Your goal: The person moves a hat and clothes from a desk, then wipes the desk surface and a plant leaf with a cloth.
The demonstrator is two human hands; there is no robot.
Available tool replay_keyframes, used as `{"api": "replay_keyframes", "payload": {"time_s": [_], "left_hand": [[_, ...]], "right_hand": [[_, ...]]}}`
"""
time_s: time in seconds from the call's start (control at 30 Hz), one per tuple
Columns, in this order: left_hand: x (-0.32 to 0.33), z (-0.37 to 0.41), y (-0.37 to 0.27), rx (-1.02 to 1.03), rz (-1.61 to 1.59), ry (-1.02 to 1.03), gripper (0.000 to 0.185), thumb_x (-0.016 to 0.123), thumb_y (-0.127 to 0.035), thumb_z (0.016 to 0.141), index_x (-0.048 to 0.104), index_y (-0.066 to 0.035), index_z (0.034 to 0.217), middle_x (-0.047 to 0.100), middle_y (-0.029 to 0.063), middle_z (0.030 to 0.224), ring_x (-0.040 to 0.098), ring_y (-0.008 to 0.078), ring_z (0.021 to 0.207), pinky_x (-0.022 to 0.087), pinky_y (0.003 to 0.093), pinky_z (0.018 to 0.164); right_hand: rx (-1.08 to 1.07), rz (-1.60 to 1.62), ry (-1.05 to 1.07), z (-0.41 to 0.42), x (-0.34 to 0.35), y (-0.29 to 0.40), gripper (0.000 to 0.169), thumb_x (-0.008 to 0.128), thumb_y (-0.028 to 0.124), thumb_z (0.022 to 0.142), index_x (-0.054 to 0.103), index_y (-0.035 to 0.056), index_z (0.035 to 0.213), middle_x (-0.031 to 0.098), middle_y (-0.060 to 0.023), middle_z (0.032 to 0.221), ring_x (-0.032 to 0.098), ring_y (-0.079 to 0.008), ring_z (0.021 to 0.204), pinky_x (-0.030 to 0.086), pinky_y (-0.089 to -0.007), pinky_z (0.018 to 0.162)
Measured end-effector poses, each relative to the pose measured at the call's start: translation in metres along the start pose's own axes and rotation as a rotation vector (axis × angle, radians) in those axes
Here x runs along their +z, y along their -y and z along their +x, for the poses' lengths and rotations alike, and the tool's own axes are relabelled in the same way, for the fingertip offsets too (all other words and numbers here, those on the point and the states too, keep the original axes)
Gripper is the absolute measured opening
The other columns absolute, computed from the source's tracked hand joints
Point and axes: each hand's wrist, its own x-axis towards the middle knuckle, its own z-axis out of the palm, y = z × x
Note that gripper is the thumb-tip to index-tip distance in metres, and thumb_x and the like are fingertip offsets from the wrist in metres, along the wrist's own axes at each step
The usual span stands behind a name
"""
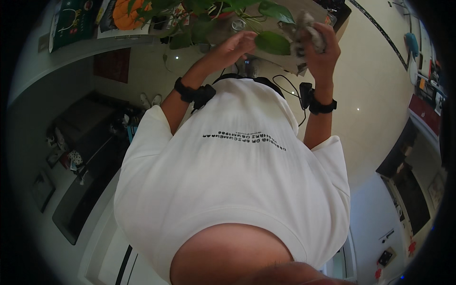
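A crumpled grey cloth (pixel 309 30), slightly blurred, is gripped in my right hand (pixel 323 50) at the upper right. It is close to the right edge of a broad green leaf (pixel 272 43). On the other side of that leaf is my left hand (pixel 238 45), fingers bent and their tips at the leaf's left end. Whether they pinch it or only rest beside it, I cannot tell. The leaf belongs to a trailing potted plant (pixel 203 28) whose other leaves spread along the top of the view. Both wrists wear black straps with small devices.
A brown tabletop (pixel 263 16) lies under the plant, with a round clear glass object (pixel 238 25) on it. An orange cushion-like item (pixel 130 14) and a green bag (pixel 73 25) are at upper left. A black cable (pixel 290 82) hangs near my right wrist. Pale floor tiles (pixel 359 78) extend rightward.
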Motion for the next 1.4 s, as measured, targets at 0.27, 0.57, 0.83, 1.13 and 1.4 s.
{"api": "replay_keyframes", "payload": {"time_s": [0.27,0.57,0.83,1.13,1.4], "left_hand": [[-0.003,0.029,0.022,0.137,0.031,-0.089,0.048,0.060,-0.024,0.098,0.044,-0.008,0.140,0.056,0.0033,0.127,0.055,0.0112,0.110,0.047,0.0293,0.092],[0.001,0.034,0.056,0.172,0.026,-0.263,0.049,0.071,-0.028,0.090,0.052,0.000,0.126,0.061,0.0035,0.104,0.058,0.0100,0.094,0.049,0.0265,0.086],[0.011,0.031,0.026,0.165,-0.026,-0.170,0.028,0.064,-0.018,0.095,0.060,-0.001,0.117,0.065,0.0013,0.102,0.059,0.0066,0.093,0.049,0.0237,0.081],[0.016,0.006,0.016,-0.008,0.201,-0.237,0.044,0.066,-0.033,0.095,0.056,-0.003,0.125,0.066,0.0062,0.109,0.060,0.0119,0.104,0.049,0.0286,0.087],[-0.052,-0.081,0.046,-0.247,0.166,-0.237,0.042,0.060,-0.032,0.098,0.053,-0.005,0.130,0.065,0.0070,0.115,0.059,0.0161,0.111,0.046,0.0322,0.095]], "right_hand": [[-0.156,-0.137,0.267,-0.013,0.020,0.007,0.044,0.075,0.004,0.067,0.069,0.0086,0.110,0.062,-0.0113,0.108,0.064,-0.0310,0.095,0.053,-0.0388,0.081],[-0.130,-0.011,0.288,-0.030,0.032,0.004,0.046,0.071,0.002,0.066,0.072,0.0160,0.110,0.062,-0.0117,0.107,0.063,-0.0317,0.095,0.053,-0.0399,0.083],[0.010,-0.068,-0.119,-0.020,0.015,0.008,0.040,0.071,0.002,0.071,0.067,0.0100,0.110,0.064,-0.0077,0.101,0.064,-0.0274,0.089,0.052,-0.0358,0.081],[-0.273,-0.100,-0.010,-0.033,-0.024,0.030,0.045,0.073,0.001,0.064,0.069,0.0099,0.108,0.065,-0.0105,0.102,0.065,-0.0266,0.092,0.053,-0.0348,0.080],[0.158,-0.090,-0.211,-0.064,-0.093,0.004,0.027,0.069,-0.002,0.080,0.066,0.0029,0.106,0.065,-0.0074,0.101,0.061,-0.0176,0.092,0.049,-0.0307,0.086]]}}
